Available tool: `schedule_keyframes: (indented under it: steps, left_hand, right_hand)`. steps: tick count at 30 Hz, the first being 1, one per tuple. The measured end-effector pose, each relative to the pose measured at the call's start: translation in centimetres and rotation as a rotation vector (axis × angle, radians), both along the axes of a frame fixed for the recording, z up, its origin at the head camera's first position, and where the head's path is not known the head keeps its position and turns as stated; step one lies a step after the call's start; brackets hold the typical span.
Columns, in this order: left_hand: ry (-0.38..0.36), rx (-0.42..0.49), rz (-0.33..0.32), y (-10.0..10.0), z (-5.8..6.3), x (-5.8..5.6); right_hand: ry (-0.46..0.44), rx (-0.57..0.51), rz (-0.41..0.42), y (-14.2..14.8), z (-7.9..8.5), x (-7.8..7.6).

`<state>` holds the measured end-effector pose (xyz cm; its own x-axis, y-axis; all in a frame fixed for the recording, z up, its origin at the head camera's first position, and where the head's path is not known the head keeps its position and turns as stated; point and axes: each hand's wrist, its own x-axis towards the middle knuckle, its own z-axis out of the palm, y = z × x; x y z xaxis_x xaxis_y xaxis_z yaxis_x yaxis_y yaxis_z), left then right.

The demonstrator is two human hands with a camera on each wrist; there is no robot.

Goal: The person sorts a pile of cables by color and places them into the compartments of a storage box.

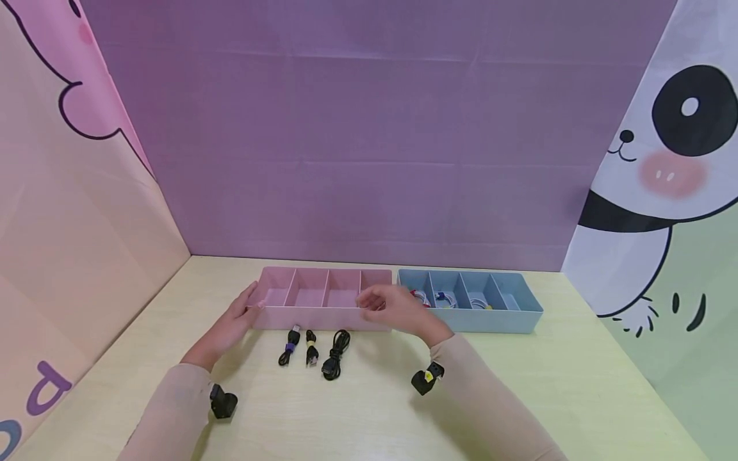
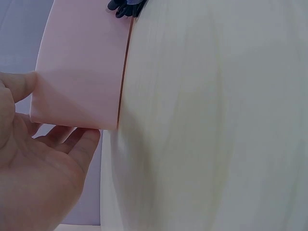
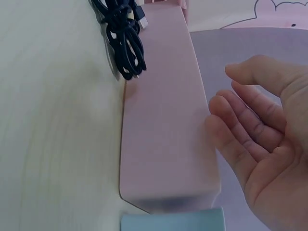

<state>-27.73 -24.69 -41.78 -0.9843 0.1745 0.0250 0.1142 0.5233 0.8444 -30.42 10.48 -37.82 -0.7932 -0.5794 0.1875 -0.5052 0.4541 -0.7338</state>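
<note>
A pink compartment box [image 1: 323, 318] stands at the back of the table. My left hand [image 1: 235, 317] holds its left end, the thumb at the top rim and the fingers against the end wall, as the left wrist view shows. Over the box's right end hovers my right hand [image 1: 394, 310], fingers loosely bent with nothing between them; it partly hides the rightmost compartment. In front of the box lie three bundled black cables: one with a purple tie [image 1: 289, 346], one with a yellow tie [image 1: 312, 349], and a thicker one with a black tie [image 1: 336, 355].
A blue compartment box [image 1: 490, 321] stands right of the pink one, with coiled white cables [image 1: 445, 299] in its compartments. A purple backdrop [image 1: 369, 141] rises behind, and printed panels stand at both sides. Each wrist wears a small black camera.
</note>
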Motion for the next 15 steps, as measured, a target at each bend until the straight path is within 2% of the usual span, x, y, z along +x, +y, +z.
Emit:
schedule_keyframes:
  steps: [3,9,15]
  left_hand:
    - [0.013,0.005,-0.001,0.0,0.0,0.0]
    - [-0.009,-0.007,0.007,0.0,0.0,0.1]
    - [-0.035,-0.01,0.015,0.0,-0.1,0.1]
  right_hand:
    - [0.0,-0.004,0.029,-0.3,-0.3,0.2]
    - [0.002,0.005,0.09,-1.1,-1.0,0.5]
    - [-0.026,0.054,0.085,-1.7,-1.3,0.9]
